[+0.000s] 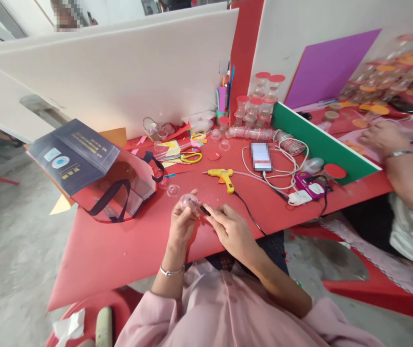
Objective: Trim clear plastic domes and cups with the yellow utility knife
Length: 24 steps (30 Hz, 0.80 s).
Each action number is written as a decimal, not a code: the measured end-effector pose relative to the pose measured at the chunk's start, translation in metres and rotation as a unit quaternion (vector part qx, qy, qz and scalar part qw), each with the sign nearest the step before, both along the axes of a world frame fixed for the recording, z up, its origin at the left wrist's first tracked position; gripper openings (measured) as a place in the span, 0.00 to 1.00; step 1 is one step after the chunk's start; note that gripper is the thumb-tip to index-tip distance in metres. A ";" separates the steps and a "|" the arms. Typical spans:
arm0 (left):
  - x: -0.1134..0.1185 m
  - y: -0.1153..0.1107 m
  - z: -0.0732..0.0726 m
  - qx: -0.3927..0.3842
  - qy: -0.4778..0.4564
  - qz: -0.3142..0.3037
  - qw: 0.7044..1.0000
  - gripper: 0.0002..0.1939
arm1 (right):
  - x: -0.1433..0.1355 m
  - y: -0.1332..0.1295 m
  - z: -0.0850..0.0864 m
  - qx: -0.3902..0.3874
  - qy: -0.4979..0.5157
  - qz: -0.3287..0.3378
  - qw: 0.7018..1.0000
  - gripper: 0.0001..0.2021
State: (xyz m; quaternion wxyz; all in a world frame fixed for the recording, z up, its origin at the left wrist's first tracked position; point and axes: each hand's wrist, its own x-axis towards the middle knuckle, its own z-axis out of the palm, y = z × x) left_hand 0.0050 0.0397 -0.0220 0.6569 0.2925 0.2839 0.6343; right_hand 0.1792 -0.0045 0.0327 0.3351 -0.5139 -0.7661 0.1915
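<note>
Left hand: closed in a pinch, the fingers of the left hand (183, 222) hold a clear plastic cup (188, 201) by its side.
Right hand: the right hand (230, 226) grips a slim black-handled tool (205, 210) between thumb and fingers, pointed at the cup; from here I can't tell whether its end touches.
Cup: held up over the red table (119, 255), nearer the person than the yellow glue gun (225, 174) and to its left.
Glue gun: lies on its side, nozzle to the left, a long translucent stick (251, 177) coming out of its back.
Clear caps: a small clear cap (173, 191) sits left of the glue gun, with others beyond it.
Scissors: yellow-handled scissors (186, 156) lie beyond the glue gun, slightly left.
Bag: a dark-and-red bag (74, 154) lies well to its left.
Phone: a phone (261, 156) rests to its right and a little beyond, cable attached.
Purple power strip: farther right of the glue gun, the purple power strip (313, 187) has a white plug (299, 197) beside it.
Co-worker: far right of the glue gun, past a green board (322, 143), another person's hand (381, 137) rests over the table.
</note>
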 end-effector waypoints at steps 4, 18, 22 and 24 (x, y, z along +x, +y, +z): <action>0.002 0.002 0.005 0.020 0.000 0.004 1.000 0.18 | 0.000 -0.003 0.004 0.002 0.010 -0.005 1.000 0.21; 0.009 0.020 0.050 0.107 0.081 -0.125 0.983 0.24 | 0.011 -0.004 0.017 0.082 -0.054 -0.064 0.993 0.20; 0.013 0.028 0.046 0.100 0.070 -0.173 0.977 0.24 | 0.013 -0.004 0.018 0.075 -0.086 -0.075 0.991 0.20; 0.013 0.030 0.043 0.092 0.071 -0.183 0.976 0.24 | 0.014 -0.004 0.017 0.067 -0.090 -0.076 0.991 0.20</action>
